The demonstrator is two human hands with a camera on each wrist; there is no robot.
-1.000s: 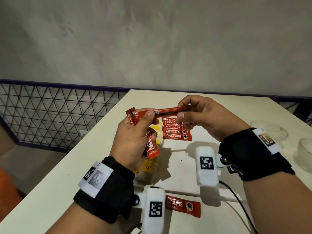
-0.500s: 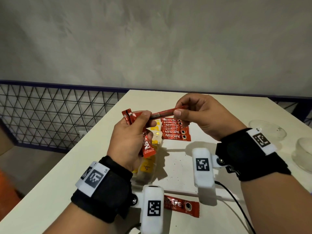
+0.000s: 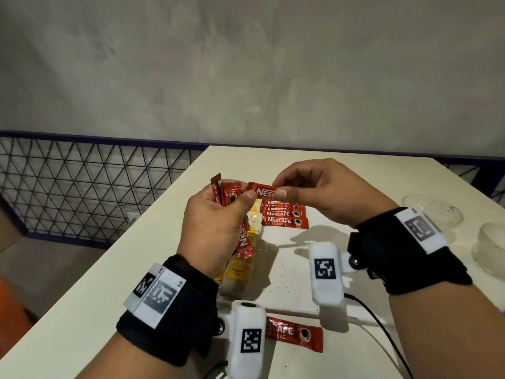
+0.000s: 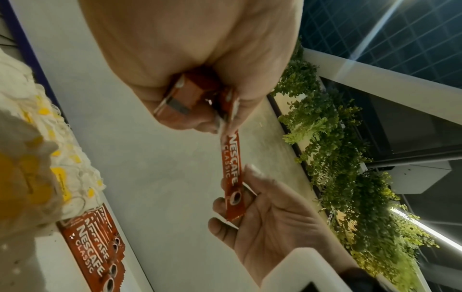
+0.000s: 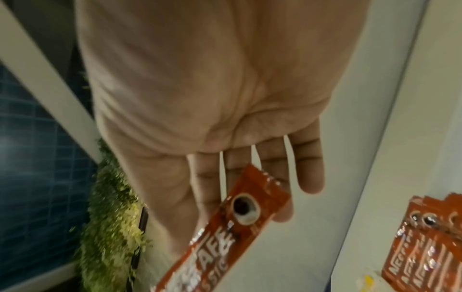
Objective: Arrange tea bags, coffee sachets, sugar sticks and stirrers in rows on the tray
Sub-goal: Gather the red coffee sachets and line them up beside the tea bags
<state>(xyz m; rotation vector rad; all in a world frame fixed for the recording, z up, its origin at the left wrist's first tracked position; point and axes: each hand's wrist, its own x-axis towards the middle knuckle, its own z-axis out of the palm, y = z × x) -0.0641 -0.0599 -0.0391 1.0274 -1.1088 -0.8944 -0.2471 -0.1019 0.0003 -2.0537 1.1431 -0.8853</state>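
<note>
Right fingers: the right hand (image 3: 325, 192) pinches one end of a red coffee sachet (image 3: 262, 192) between thumb and forefinger; in the right wrist view the other fingers (image 5: 310, 168) lie nearly straight behind the sachet.
Left fingers: the left hand (image 3: 216, 228) is curled round a bunch of sachets (image 3: 228, 194), thumb tip on the near end of the sachet that the right hand holds.
Hand pose: both hands are raised above the desk (image 3: 95, 310), close together, backs toward the head camera, the one sachet spanning the gap between them.
Sachets in the left hand: at least three, upper ends fanned above the fist and one lower end poking out below; the exact count cannot be told.
Row on the tray: about four sachets (image 3: 284, 218) lie flat and overlapping, just beyond the hands.
Loose sachet: one (image 3: 296, 336), flat near the desk's front edge.
Tea bags: a pile with yellow tags (image 3: 237, 274) under the left hand; uncounted.
Glass bowls: two (image 3: 434, 212) at the right.
Room: pale desk, grey wall, black wire mesh fence (image 3: 82, 187) at the left.
</note>
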